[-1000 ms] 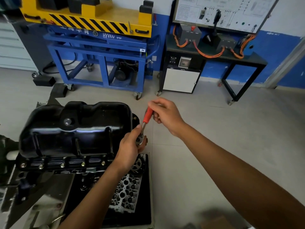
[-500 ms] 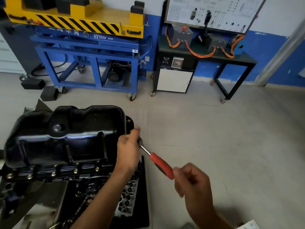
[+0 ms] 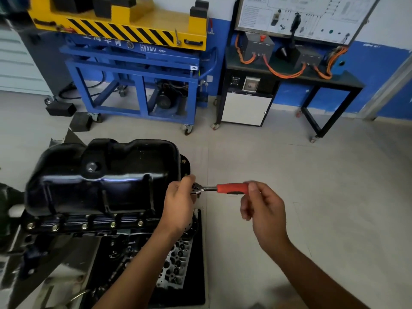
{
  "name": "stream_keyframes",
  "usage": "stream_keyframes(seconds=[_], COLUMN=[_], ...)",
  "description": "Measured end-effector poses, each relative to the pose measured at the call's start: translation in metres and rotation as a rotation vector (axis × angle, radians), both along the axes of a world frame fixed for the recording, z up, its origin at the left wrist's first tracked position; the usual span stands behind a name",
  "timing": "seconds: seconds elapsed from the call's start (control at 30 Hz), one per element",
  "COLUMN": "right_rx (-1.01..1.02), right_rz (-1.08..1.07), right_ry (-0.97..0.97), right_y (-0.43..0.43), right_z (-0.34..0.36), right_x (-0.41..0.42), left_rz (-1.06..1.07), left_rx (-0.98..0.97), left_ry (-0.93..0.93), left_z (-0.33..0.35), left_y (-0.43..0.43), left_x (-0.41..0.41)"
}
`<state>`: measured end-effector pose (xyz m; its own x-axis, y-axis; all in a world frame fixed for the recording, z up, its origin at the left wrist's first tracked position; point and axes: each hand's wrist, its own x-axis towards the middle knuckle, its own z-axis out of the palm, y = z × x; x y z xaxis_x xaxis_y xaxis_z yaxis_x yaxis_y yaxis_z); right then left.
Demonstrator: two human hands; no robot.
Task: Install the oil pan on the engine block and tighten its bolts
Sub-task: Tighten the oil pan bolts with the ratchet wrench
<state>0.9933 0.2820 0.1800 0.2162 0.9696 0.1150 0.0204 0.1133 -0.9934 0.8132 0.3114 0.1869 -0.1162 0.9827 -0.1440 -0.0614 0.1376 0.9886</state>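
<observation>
Nearest the camera, just below the pan's near right corner, a grey metal cylinder head (image 3: 176,264) lies on a black mat (image 3: 198,286) on the floor. The glossy black stamped-steel oil pan (image 3: 100,179) sits sump-up on the dark engine block (image 3: 29,244). Its long axis runs left to right, and there's a row of brass-coloured bolts (image 3: 112,224) along its near flange. At the pan's right end, the left hand (image 3: 178,201) is curled around the head of a chrome ratchet with a red grip (image 3: 231,188). The ratchet lies roughly level, head at the pan, handle pointing straight out to the right, away from it. The right hand (image 3: 263,208) pinches the outer end of that grip between thumb and bent fingers. Way behind the pan there's a blue wheeled cart with a yellow hazard-striped top (image 3: 142,70).
</observation>
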Motion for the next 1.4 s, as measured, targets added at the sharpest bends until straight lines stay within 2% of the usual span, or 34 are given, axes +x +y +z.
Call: stream_keyframes(seconds=[0.23,0.43,0.67,0.87,1.0,1.13,1.4], right_rx=[-0.101,-0.091,-0.046,-0.075,-0.035,-0.006,-0.103], right_rz=[0.19,0.361,0.181,0.023,-0.063,-0.027,0.056], right_ry=[-0.1,-0.182,-0.002,0.144,0.136,0.105,0.022], right_y=[0.098,0.134,0.088,0.022,-0.02,-0.049,-0.001], right_z=[0.035,0.039,0.022,0.016,0.007,0.002,0.017], right_x=[-0.029,-0.064,-0.034,-0.008,-0.008,-0.009,0.005], left_rz=[-0.161,-0.203,-0.178,0.01,0.039,0.026,-0.001], left_rx=[0.119,0.113,0.147,0.009,0.01,0.09,0.086], left_ry=[-0.01,-0.032,-0.082,-0.133,-0.142,-0.073,-0.096], left_z=[0.004,0.003,0.002,-0.005,-0.005,-0.005,-0.011], left_y=[-0.004,0.001,-0.003,-0.001,0.001,0.0,-0.001], left_x=[-0.003,-0.007,-0.006,-0.002,0.004,0.006,0.003])
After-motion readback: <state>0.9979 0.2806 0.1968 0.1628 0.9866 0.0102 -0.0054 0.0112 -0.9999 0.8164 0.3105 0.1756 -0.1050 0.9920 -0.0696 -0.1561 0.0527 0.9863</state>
